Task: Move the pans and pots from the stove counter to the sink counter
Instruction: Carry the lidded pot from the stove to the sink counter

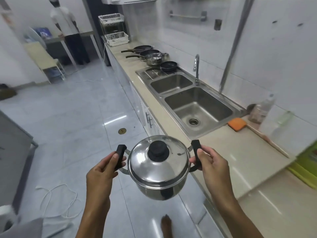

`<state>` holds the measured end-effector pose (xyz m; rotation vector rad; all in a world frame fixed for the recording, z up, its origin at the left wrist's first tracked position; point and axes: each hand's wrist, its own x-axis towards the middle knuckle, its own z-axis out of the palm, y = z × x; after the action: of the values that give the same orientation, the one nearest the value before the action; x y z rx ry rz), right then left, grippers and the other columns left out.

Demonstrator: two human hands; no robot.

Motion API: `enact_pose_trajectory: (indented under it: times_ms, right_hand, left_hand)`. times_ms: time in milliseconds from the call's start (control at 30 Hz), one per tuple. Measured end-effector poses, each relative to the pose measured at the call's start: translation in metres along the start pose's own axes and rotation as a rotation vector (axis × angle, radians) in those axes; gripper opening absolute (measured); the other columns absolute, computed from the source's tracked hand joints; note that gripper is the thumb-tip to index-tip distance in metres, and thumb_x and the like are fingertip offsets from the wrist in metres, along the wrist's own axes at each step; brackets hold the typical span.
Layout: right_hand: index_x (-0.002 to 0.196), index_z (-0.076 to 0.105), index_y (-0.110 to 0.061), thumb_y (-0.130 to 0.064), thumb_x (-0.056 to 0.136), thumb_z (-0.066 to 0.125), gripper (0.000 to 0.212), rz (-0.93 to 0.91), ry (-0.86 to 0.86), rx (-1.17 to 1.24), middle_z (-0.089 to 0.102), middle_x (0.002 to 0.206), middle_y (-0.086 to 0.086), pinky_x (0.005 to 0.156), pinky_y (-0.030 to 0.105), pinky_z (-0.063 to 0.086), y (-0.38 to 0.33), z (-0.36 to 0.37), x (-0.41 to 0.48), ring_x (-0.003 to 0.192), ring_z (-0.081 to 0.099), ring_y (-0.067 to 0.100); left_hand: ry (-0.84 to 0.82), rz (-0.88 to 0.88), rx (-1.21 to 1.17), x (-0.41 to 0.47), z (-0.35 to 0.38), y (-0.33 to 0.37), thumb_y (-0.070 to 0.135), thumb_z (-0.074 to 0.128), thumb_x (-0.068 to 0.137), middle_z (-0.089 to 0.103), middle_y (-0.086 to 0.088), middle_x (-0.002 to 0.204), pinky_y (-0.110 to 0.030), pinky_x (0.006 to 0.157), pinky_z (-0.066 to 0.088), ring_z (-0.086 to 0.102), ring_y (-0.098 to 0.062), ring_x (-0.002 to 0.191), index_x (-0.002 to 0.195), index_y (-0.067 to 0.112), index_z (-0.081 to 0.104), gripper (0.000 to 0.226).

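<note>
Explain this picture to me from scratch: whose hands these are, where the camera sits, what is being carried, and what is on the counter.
There is no machine here. One camera, worn on a person's head, looks forward and down, so the two bare hands are the wearer's own. The left hand and right hand each grip a black side handle of a lidded steel pot, held in the air over the floor, beside the counter. Along the counter lies a double sink with a tap. Beyond it stand three dark pans and an open steel pot. An orange sponge lies near the sink. Another person stands far off.
</note>
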<state>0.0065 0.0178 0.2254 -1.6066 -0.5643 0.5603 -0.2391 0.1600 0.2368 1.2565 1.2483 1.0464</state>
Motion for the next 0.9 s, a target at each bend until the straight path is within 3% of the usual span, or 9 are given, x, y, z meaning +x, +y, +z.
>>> enact_pose_trajectory:
  times_ms: [433, 767, 900]
  right_hand:
    - [0.123, 0.065, -0.034, -0.028, 0.104, 0.056, 0.022, -0.014, -0.133, -0.055, 0.081, 0.082, -0.005, 0.088, 0.044, 0.061, -0.038, 0.241, 0.271, 0.082, 0.076, 0.008]
    - [0.13, 0.064, -0.025, -0.028, 0.103, 0.057, 0.028, 0.008, -0.049, -0.059, 0.08, 0.081, -0.007, 0.081, 0.033, 0.058, -0.045, 0.42, 0.486, 0.08, 0.075, 0.004]
    - [0.132, 0.064, -0.023, -0.029, 0.103, 0.056, 0.031, 0.043, -0.017, -0.057, 0.08, 0.082, -0.005, 0.088, 0.042, 0.06, -0.061, 0.483, 0.576, 0.081, 0.076, 0.007]
  left_hand:
    - [0.094, -0.043, -0.011, 0.323, 0.0, 0.024, 0.033, 0.067, 0.096, 0.083, 0.005, 0.1, -0.034, 0.078, 0.053, 0.079, -0.012, 0.09, 0.12, 0.024, 0.075, 0.027]
    - [0.012, -0.061, -0.018, 0.625, 0.033, 0.037, 0.031, 0.069, 0.096, 0.084, 0.004, 0.097, -0.035, 0.078, 0.052, 0.078, -0.015, 0.093, 0.121, 0.021, 0.074, 0.028]
    - [-0.041, -0.062, -0.015, 0.747, 0.057, 0.059, 0.028, 0.067, 0.097, 0.083, 0.004, 0.097, -0.034, 0.076, 0.052, 0.079, -0.017, 0.092, 0.12, 0.023, 0.075, 0.025]
